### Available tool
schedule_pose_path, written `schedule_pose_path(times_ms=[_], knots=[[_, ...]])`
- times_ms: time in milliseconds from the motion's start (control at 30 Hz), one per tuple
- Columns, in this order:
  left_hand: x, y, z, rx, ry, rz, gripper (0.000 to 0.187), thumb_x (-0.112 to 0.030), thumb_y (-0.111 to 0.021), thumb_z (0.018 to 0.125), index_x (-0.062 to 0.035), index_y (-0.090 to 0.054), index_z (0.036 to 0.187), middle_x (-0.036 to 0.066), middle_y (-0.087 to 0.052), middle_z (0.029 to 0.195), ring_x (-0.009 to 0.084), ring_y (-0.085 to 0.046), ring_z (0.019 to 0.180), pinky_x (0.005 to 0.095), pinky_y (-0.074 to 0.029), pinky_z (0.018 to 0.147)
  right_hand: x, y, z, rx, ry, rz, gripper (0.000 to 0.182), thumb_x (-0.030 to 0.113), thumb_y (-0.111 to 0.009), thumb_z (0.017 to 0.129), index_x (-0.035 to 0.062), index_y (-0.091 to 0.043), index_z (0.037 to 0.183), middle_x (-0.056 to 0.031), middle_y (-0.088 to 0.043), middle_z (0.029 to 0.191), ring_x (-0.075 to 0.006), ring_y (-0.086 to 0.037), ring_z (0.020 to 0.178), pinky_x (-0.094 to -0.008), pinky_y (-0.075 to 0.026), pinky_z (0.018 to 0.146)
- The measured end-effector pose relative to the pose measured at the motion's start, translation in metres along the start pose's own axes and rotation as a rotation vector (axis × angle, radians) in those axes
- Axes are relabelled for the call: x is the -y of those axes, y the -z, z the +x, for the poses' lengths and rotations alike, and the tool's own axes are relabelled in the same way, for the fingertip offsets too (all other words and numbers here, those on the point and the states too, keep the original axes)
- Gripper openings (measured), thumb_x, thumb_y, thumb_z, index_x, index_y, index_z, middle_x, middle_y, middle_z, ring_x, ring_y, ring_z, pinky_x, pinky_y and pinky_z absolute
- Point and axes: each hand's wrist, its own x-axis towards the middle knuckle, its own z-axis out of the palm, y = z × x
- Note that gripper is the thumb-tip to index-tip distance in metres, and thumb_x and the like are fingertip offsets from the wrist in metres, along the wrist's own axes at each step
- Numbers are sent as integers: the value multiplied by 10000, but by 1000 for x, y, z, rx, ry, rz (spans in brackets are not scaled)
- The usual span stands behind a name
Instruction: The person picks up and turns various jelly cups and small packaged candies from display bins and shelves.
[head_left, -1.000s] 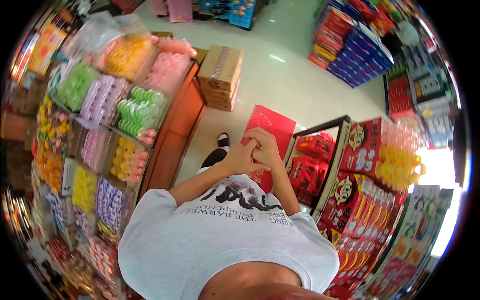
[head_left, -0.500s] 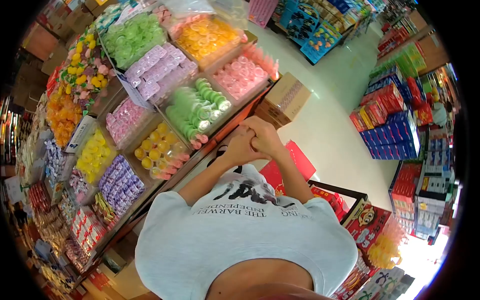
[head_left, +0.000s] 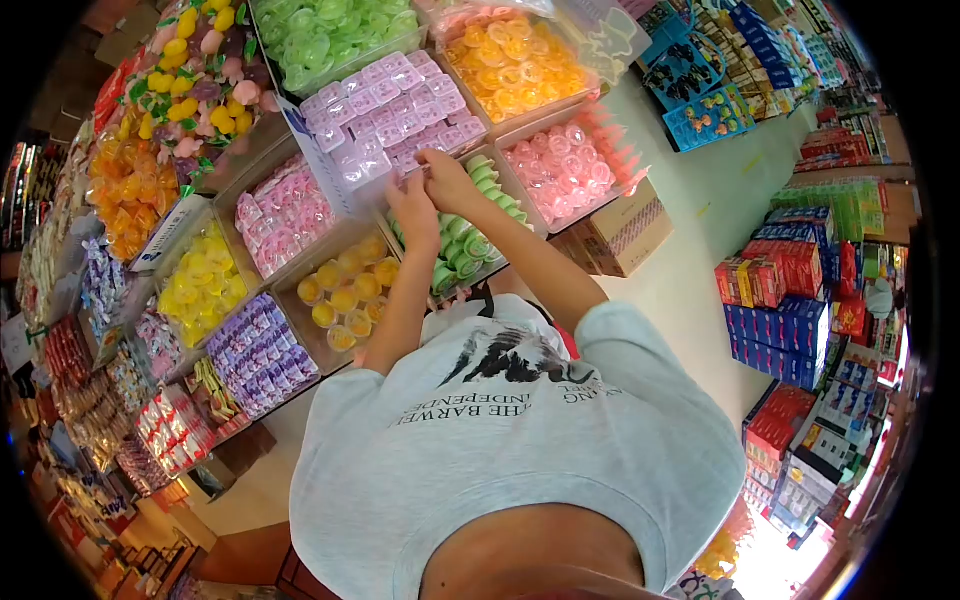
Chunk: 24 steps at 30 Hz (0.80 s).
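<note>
Both hands reach over the candy bins, close together at the near edge of the lilac square-packed sweets (head_left: pixel 395 105). My left hand (head_left: pixel 413 212) has its fingers drawn together at the front corner of that bin. Just right of it, my right hand (head_left: pixel 450 184) is curled, its fingertips by the lilac packs. What the fingers hold, if anything, cannot be made out. Beneath my forearms lie green wrapped sweets (head_left: pixel 462 250), partly hidden by the arms. Yellow round cups (head_left: pixel 343 299) sit in the bin left of my left forearm.
Pink jelly cups (head_left: pixel 560 165), orange cups (head_left: pixel 510 65) and pink wrapped sweets (head_left: pixel 285 220) fill neighbouring bins. A cardboard box (head_left: pixel 628 232) stands on the floor beside the stand. Stacked blue boxes (head_left: pixel 775 330) line the shop's right side across the aisle.
My hands were joined in front of my chest; they have moved forward and left over the bins to the lilac sweets. The view has moved closer to the stand.
</note>
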Motion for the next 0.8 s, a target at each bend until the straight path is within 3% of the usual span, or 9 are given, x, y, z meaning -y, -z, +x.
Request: schedule_pose_path(times_ms=[100,300,433,533,600,667,800], knots=[[-14,-2,24,-85,138,-134,531,-188,-613,898,52,-418,1329,173,-508,1243,251,-526,1143,339,-438,969,-28,-33,39,23,118,-220,392,125,-641,816,-71,-589,1151,-288,-627,1112,-416,-620,1018,-439,-500,878],[-2,9,50,-72,188,-246,586,-159,-639,857,75,-418,1348,151,-555,1160,235,-567,1062,325,-469,916,-42,-61,61,-40,-54,-188,343,156,-693,766,-42,-651,1043,-247,-681,992,-414,-650,943,-450,-516,833],[0,4,46,-228,170,-93,490,-130,-638,851,71,-461,1261,131,-570,1115,213,-575,1026,318,-477,890,-47,-63,57,-57,-103,-152,317,152,-696,755,-22,-671,1019,-220,-700,945,-364,-677,891,-420,-529,804],[-3,4,38,-179,169,-116,452,-113,-642,841,70,-474,1219,117,-565,1087,202,-573,998,312,-479,857,-39,-52,49,-81,-207,-32,323,124,-692,744,-29,-666,1027,-206,-703,909,-319,-693,815,-392,-541,752],[-3,5,34,-30,164,-137,429,-104,-646,843,58,-488,1208,105,-562,1069,186,-569,984,309,-476,835,-37,-42,41,-100,-263,11,323,105,-688,736,-37,-663,1026,-197,-704,876,-292,-700,766,-377,-548,717],[-6,1,20,-2,184,-147,404,-99,-641,848,48,-494,1194,100,-559,1062,173,-568,971,304,-475,815,-43,-33,30,-170,-363,307,312,73,-665,736,-55,-654,1020,-175,-698,821,-243,-690,682,-353,-549,637],[7,-11,-3,94,154,-150,298,-78,-613,883,25,-520,1147,90,-565,1056,144,-575,945,289,-486,777,-35,8,-3,-223,-340,387,262,30,-618,775,-53,-640,1022,-110,-674,785,-166,-658,635,-281,-507,514]])
